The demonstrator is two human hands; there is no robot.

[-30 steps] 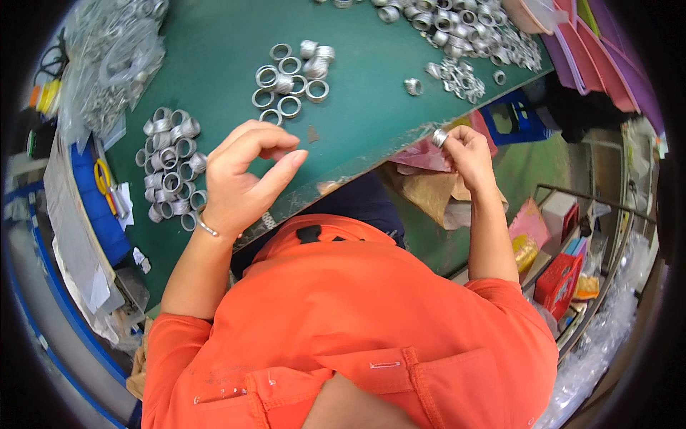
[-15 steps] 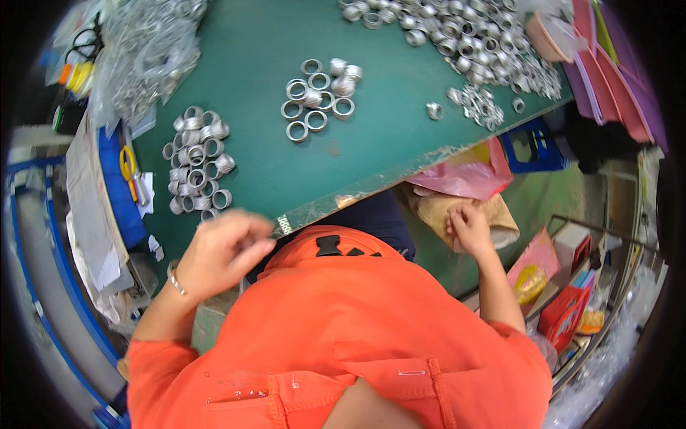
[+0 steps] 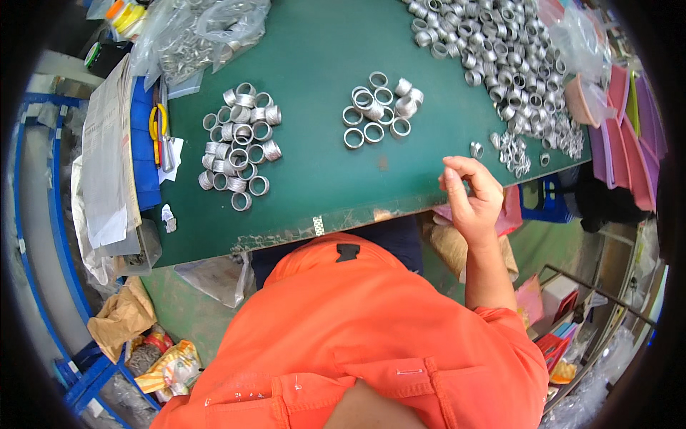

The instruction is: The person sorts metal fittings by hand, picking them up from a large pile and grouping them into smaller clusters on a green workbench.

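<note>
My right hand point(image 3: 473, 200) is over the table's front edge on the right, its fingers loosely bent with a gap beside the thumb. Nothing shows in it. Nearest to it, a single metal ring point(image 3: 476, 149) rests on the green tabletop point(image 3: 307, 179). My left hand is out of view. A cluster of silver threaded metal rings point(image 3: 243, 134) stands at the left of the table. A smaller group of rings point(image 3: 374, 131) lies in the middle, some flat and some on their sides.
A large heap of metal rings point(image 3: 500, 57) covers the back right, with small metal pieces point(image 3: 514, 154) in front. Bags of metal parts point(image 3: 193, 43) sit back left. Yellow-handled scissors point(image 3: 155, 123) lie in a blue tray point(image 3: 145, 154). Pink and purple bins point(image 3: 622, 143) stand far right.
My left hand has gone out of view from the table's left front corner. My right hand has risen from beside the brown sack to the table edge. The view has shifted.
</note>
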